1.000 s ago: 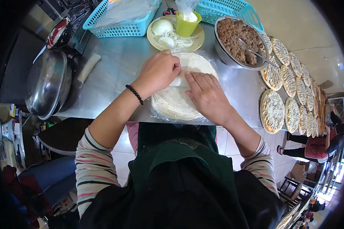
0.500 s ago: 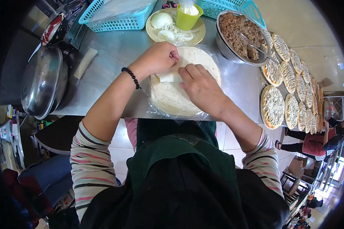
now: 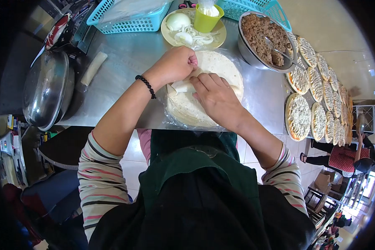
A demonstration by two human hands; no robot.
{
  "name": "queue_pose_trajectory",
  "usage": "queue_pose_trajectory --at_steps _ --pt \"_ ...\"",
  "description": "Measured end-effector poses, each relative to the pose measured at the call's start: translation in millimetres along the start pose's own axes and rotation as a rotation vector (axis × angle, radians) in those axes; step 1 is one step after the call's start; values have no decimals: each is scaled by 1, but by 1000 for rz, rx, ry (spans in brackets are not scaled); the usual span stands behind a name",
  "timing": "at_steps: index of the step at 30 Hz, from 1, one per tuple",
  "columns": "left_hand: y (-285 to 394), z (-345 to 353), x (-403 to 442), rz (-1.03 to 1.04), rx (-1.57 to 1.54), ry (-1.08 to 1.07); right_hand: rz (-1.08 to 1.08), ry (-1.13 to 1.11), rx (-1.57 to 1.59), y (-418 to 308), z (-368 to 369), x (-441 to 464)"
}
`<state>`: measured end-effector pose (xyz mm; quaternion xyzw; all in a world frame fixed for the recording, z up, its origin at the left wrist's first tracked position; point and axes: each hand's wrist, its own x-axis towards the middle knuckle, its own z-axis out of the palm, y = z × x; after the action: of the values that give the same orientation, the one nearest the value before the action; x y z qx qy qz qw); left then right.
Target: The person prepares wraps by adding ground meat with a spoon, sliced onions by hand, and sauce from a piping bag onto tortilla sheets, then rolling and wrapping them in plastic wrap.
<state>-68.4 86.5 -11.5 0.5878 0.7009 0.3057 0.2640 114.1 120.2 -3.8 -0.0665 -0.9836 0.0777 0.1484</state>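
A stack of round flatbreads [image 3: 191,110] lies on clear plastic near the table's front edge. Across the top one runs a folded flap of flatbread [image 3: 182,86]. My left hand [image 3: 179,64], a black bead bracelet at its wrist, is curled closed over the flap's upper left side; what its fingertips pinch is hidden. With bent fingers close together, my right hand [image 3: 216,93] presses on the right part of the fold. Behind the stack, a plate [image 3: 166,38] holds onion pieces [image 3: 179,21] and a green cup [image 3: 204,21].
A metal bowl of cooked mince [image 3: 264,39] with a spoon stands right of the plate. Topped flatbreads [image 3: 298,116] cover the right side. At left are a wrapped roll [image 3: 94,68] and a metal lid [image 3: 48,89]. Blue baskets [image 3: 129,27] stand behind. Another person [image 3: 348,160] is far right.
The flatbread has been folded over into a flap. My right hand's fingers have bent and drawn in on it; my left hand stays at the upper left. The far person's arm has shifted.
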Motion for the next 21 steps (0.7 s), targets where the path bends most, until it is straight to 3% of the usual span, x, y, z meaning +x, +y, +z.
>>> queue_pose_trajectory --at_steps 7,10,12,21 --pt "2 1 -2 -16 -13 -13 31 16 50 -2 -4 0" --pt "6 10 -14 -16 38 75 43 54 62 9 -22 -9" --pt "13 22 -24 68 251 306 42 76 106 18 -34 -20" --pt "17 21 -33 33 171 230 -28 -19 29 31 -19 -31"
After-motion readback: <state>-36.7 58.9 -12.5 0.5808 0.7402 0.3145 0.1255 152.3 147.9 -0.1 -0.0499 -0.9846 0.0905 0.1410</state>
